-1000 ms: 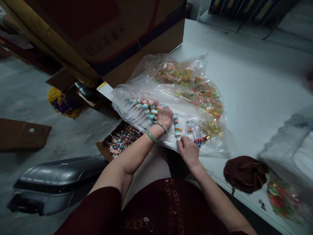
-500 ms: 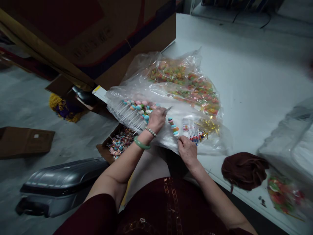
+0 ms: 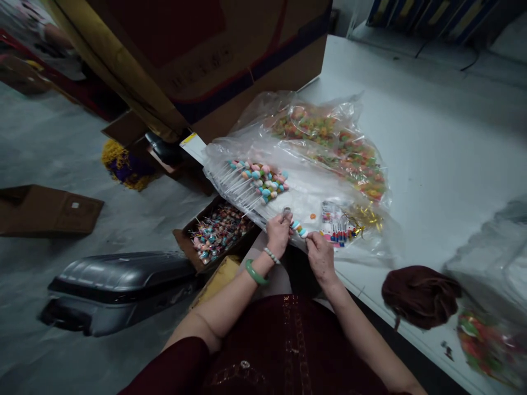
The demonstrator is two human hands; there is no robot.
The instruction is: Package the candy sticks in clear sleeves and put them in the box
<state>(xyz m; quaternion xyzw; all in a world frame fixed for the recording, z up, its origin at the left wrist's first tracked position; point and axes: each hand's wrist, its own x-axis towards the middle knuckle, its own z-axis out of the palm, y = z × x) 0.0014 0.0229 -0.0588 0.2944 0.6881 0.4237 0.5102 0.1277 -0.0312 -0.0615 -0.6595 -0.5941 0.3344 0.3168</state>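
My right hand [image 3: 320, 255] is closed on the lower end of a candy skewer [image 3: 300, 229], a short row of blue, white and brown-orange pieces. Against the skewer's other end is my left hand [image 3: 278, 237], its fingers pinched together. A small grey, metallic-looking thing [image 3: 287, 210] sticks out above the left fingertips; its kind is unclear. Past the left hand, a pile of candy skewers [image 3: 265, 178] with white sticks lies on clear plastic sheeting [image 3: 298, 200]. One loose orange candy piece [image 3: 313, 216] rests on the plastic near the right hand.
Bags of colourful gummies [image 3: 346, 145] lie behind. Gold twist ties [image 3: 368, 219] and a printed packet [image 3: 335, 219] are to the right, beyond them a dark red cloth [image 3: 420, 296]. A carton of wrapped candies [image 3: 189, 247], a grey suitcase [image 3: 123, 282] and a large cardboard box [image 3: 284, 82] are left.
My left hand has come from beside the skewer pile towards me, to the end of the held skewer. The skewer has tilted left, and a loose orange piece now shows on the plastic.
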